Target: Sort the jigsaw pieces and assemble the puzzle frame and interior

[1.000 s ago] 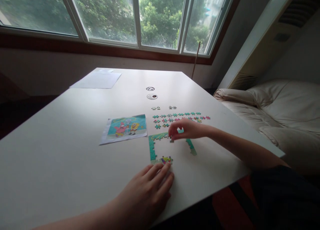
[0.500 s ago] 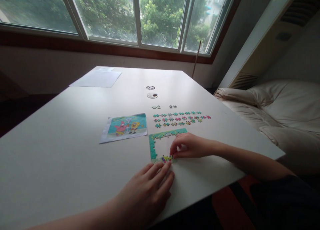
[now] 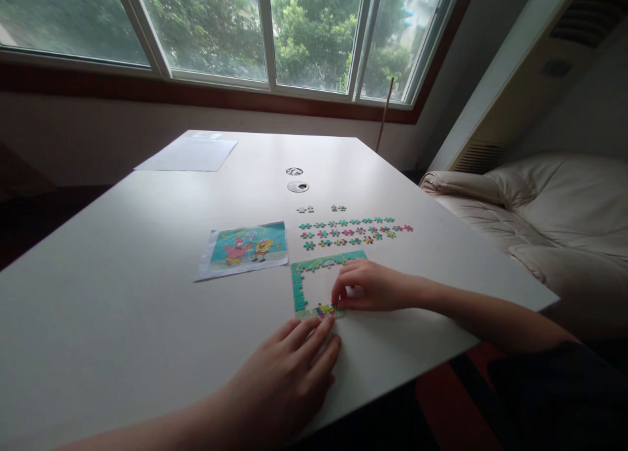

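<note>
A partly built jigsaw frame [image 3: 314, 282] in teal lies on the white table [image 3: 147, 294]. My left hand [image 3: 289, 372] rests flat, fingers out, with its fingertips against the frame's bottom edge. My right hand [image 3: 367, 286] is closed in a pinch over the frame's bottom edge, on a small puzzle piece that its fingers mostly hide. Rows of loose puzzle pieces [image 3: 353, 232] lie just beyond the frame. A cartoon reference picture [image 3: 245, 248] lies to the frame's left.
A sheet of paper [image 3: 189, 154] lies at the table's far left. Two round cable grommets [image 3: 297, 179] sit mid-table. A cream cushioned seat [image 3: 554, 222] stands to the right, windows behind. The table's near edge runs under my right forearm.
My right hand came from the frame's top edge down to its bottom edge with a piece pinched in it. My left hand stayed where it was.
</note>
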A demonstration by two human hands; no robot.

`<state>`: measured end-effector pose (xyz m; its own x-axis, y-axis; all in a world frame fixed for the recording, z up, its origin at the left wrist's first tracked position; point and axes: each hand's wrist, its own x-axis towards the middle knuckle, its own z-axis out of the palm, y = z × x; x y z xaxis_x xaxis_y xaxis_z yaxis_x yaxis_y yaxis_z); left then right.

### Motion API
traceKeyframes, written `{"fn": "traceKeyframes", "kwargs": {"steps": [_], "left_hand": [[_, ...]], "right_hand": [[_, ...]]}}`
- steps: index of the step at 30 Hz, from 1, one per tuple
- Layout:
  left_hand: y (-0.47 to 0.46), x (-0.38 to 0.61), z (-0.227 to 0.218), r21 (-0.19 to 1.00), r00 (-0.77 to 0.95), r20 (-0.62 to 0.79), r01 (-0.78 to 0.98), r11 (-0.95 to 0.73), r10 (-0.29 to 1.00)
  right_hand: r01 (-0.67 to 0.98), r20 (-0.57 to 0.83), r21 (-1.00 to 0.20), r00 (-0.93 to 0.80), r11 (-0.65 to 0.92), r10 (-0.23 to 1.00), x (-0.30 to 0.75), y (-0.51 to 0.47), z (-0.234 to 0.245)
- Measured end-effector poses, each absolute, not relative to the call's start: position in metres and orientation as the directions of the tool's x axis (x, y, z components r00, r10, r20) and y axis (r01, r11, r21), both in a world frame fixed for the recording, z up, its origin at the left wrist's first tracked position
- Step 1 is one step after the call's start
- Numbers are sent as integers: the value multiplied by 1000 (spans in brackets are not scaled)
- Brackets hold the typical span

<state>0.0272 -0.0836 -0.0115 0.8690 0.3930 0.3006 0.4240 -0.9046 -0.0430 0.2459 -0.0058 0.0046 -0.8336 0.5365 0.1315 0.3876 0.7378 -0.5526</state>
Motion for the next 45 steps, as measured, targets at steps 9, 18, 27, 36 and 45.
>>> {"fn": "traceKeyframes", "kwargs": {"steps": [9,18,27,36,45], "left_hand": [[-85,28,-14,-55,866,315,426,-903,389],[-90,36,-17,-19,862,249,459,-888,441],[-89,37,-17,14,868,209,458,-889,450],[-89,36,-17,17,872,188,458,-889,453],[-88,35,-16,2,878,197,445,-895,437]], "right_hand": [[388,166,-534,-823,751,544,244,-7,5],[394,142,-549,-825,737,547,243,-5,1],[495,324,-462,-678,736,660,254,29,17],[790,308,-301,-450,535,838,295,136,-5],[824,120,-338,-442,455,889,295,170,-11]]}}
